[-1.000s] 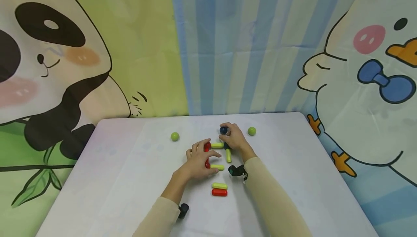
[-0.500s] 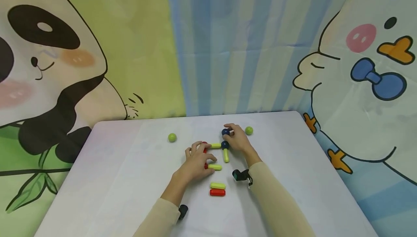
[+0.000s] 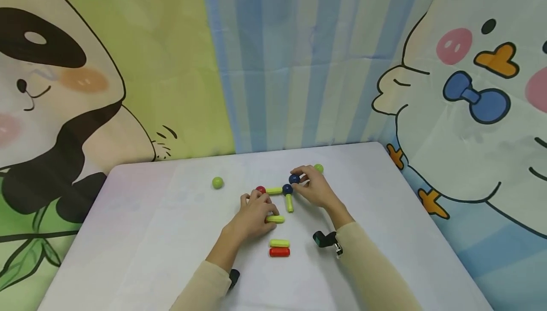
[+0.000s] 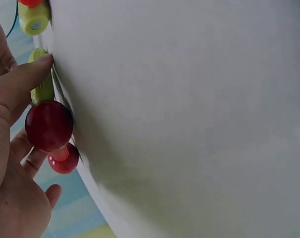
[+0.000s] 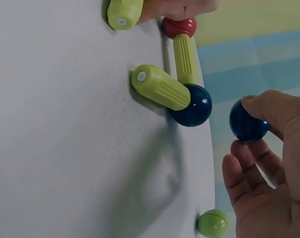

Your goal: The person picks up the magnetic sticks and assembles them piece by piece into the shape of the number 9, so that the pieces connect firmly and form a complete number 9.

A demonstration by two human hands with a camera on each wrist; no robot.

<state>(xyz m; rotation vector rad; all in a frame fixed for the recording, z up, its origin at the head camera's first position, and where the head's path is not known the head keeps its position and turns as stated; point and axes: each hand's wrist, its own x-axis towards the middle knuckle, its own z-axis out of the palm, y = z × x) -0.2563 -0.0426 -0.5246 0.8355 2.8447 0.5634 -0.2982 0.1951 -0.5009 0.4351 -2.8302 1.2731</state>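
Note:
In the right wrist view, my right hand (image 3: 317, 188) pinches a dark blue ball (image 5: 248, 121) between thumb and fingertips. Another dark blue ball (image 5: 192, 106) lies close by, joining two yellow-green magnetic rods: a far rod (image 3: 274, 191) running to a far red ball (image 3: 260, 189), and a right rod (image 3: 289, 202) pointing toward me. My left hand (image 3: 253, 213) grips the left side of this shape, its thumb on the near yellow-green rod (image 4: 42, 91) beside the near red ball (image 4: 49, 126). A red rod (image 4: 61, 152) between the red balls is mostly hidden.
A loose yellow-green rod (image 3: 279, 243) and a red rod (image 3: 279, 252) lie side by side on the white table (image 3: 149, 235), nearer to me. One green ball (image 3: 217, 183) sits at the back left, another (image 3: 318, 168) just behind the right hand.
The right hand has shifted rightward with its blue ball, from behind the joined blue ball to its back right. The left fingertips have drawn nearer, uncovering the far red ball.

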